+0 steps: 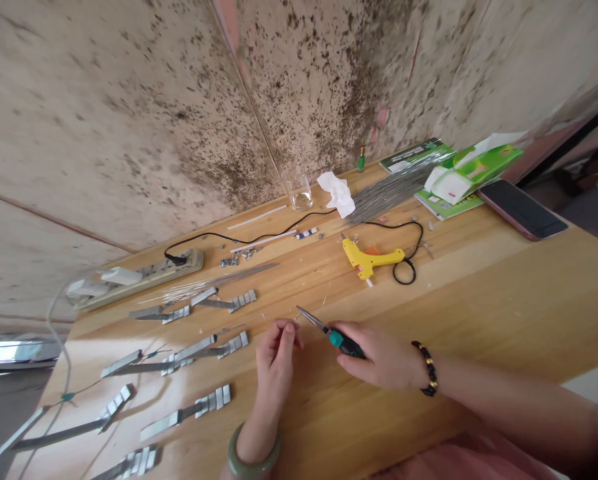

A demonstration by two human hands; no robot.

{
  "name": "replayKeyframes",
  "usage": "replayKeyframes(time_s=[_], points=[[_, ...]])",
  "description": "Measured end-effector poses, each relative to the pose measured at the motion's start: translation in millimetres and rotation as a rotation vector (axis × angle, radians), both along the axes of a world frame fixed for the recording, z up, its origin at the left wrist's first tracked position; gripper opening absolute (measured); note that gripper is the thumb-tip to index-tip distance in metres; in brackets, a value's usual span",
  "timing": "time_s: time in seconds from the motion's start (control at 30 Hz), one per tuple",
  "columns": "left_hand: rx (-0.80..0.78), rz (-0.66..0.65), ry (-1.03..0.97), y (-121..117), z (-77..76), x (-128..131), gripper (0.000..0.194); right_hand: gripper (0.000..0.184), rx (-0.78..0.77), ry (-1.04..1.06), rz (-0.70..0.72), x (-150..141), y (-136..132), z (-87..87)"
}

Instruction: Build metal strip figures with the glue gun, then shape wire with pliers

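Note:
My right hand point(383, 357) is wrapped round the black and teal handles of needle-nose pliers point(339, 339). Their slim jaws point up and left, with the tip just above the fingers of my left hand point(277, 360). Thumb and forefinger of the left hand are pinched together on a thin, light wire-like piece point(297, 318), most of it hidden by the fingers. Whether the plier tip touches that piece I cannot tell. To the left of my left hand lie several bent grey metal strips point(213, 402) with banded ends.
A yellow glue gun point(371, 259) with a black cord lies beyond my right hand. Behind stand a power strip point(149, 277), a drinking glass point(299, 193), crumpled tissue point(336, 192) and a bundle of thin wires point(391, 190). A tissue pack point(473, 172) and phone point(523, 208) lie at right.

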State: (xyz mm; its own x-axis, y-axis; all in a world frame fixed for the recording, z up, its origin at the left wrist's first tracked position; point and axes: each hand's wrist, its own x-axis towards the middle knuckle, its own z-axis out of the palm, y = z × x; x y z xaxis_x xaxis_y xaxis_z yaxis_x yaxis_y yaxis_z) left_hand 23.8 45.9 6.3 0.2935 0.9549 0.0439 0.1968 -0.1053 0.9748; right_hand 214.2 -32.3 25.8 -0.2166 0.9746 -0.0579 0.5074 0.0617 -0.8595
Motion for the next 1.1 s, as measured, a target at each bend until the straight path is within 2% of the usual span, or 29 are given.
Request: replayKeyframes(time_s=[0.2, 0.43, 0.63, 0.9, 1.1], points=[[-0.042, 0.026, -0.070, 2.7, -4.1, -1.3, 0.026, 0.036, -0.007, 0.029, -0.013, 1.3, 1.3, 1.0], [-0.031, -0.029, -0.022, 1.7, -3.0, -1.6, 0.028, 0.039, -0.007, -0.019, -0.010, -1.1, -0.9, -2.7], [-0.024, -0.032, 0.028, 1.2, -1.8, -1.5, 0.032, 0.035, -0.008, -0.032, -0.010, -0.5, -0.7, -1.9], [-0.027, -0.010, 0.027, 0.4, -0.7, 0.6, 0.028, 0.031, -0.017, -0.022, -0.012, 0.6, -1.0, -1.6], [-0.048, -0.050, 0.004, 3.4, -3.2, -1.4, 0.029, 0.027, -0.065, 0.012, 0.015, 1.6, 1.2, 0.0]])
